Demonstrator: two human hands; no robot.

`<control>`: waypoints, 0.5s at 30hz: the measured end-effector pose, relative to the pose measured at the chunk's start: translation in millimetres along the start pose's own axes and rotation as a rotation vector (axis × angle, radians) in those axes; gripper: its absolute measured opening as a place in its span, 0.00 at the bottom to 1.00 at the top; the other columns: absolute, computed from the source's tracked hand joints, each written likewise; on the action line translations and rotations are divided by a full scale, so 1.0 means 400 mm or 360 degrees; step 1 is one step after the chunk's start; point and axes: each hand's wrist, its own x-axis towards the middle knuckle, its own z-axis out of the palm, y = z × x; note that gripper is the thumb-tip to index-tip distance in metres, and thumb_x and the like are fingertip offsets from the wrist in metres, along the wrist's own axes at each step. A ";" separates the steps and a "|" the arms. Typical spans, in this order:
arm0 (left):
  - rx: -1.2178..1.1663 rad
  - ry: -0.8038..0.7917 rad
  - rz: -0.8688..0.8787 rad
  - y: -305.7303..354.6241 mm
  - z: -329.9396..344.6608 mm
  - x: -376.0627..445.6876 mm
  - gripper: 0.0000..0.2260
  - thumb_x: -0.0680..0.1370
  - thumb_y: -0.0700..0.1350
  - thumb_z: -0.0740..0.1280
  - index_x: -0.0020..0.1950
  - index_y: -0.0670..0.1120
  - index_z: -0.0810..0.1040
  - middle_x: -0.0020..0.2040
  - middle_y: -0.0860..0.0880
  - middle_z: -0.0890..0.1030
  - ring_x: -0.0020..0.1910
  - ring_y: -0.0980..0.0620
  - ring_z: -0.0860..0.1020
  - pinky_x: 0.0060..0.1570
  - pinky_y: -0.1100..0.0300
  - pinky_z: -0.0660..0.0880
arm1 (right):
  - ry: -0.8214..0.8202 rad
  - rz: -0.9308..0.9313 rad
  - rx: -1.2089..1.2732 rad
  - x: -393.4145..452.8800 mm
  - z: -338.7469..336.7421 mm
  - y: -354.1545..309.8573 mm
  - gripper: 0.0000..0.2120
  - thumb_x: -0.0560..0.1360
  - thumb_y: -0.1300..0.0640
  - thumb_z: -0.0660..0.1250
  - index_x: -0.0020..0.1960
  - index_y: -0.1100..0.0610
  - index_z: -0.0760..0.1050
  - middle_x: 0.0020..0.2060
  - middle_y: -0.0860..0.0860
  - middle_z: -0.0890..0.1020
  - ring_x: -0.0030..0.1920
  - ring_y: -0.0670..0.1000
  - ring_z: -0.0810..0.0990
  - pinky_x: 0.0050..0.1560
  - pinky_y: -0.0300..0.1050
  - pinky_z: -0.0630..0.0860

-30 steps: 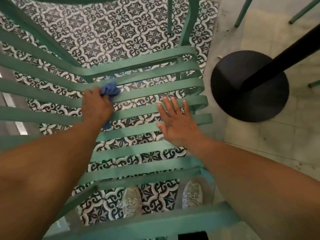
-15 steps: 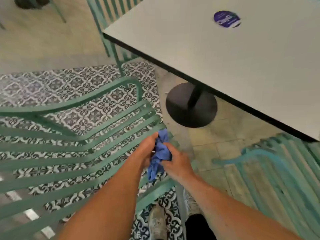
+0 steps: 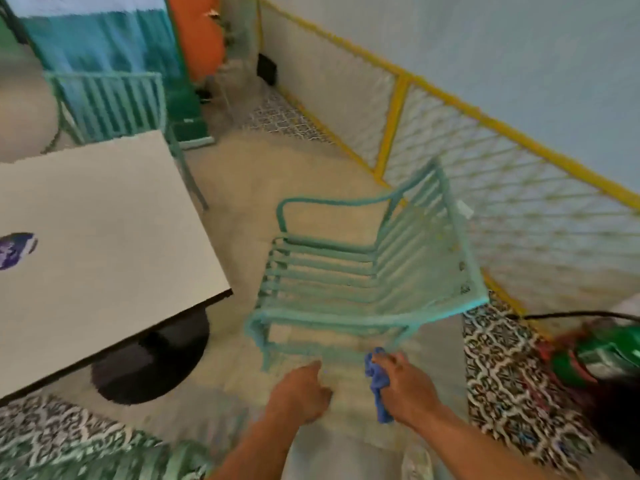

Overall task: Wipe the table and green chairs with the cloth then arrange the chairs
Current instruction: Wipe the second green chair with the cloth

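A green slatted chair [image 3: 349, 271] stands in front of me, its backrest toward the mesh fence. My right hand [image 3: 407, 386] grips the blue cloth [image 3: 377, 386], just short of the chair's near armrest. My left hand [image 3: 299, 396] hovers beside it with loosely curled fingers and holds nothing. The white table [image 3: 104, 237] with a purple sticker [image 3: 15, 249] fills the left side. A second green chair [image 3: 110, 105] stands beyond the table's far edge. The frame is blurred.
The table's black round base [image 3: 149, 365] sits on the floor to my left. A yellow-framed mesh fence [image 3: 485, 161] runs behind the chair. A green object with a black hose [image 3: 606, 351] lies at the right. Part of another green chair [image 3: 104, 462] shows bottom left.
My view swung from the first chair, past the table, to another chair by the fence. The cloth passed from my left hand to my right. My left hand now holds nothing.
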 end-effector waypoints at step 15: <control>0.0927 -0.0029 0.0746 1.058 0.304 0.263 0.30 0.81 0.62 0.47 0.80 0.51 0.46 0.80 0.45 0.42 0.78 0.44 0.40 0.75 0.43 0.42 | 0.0279 0.0708 -0.0717 -0.039 -0.529 0.851 0.27 0.81 0.49 0.52 0.77 0.57 0.51 0.78 0.57 0.46 0.76 0.63 0.42 0.72 0.67 0.47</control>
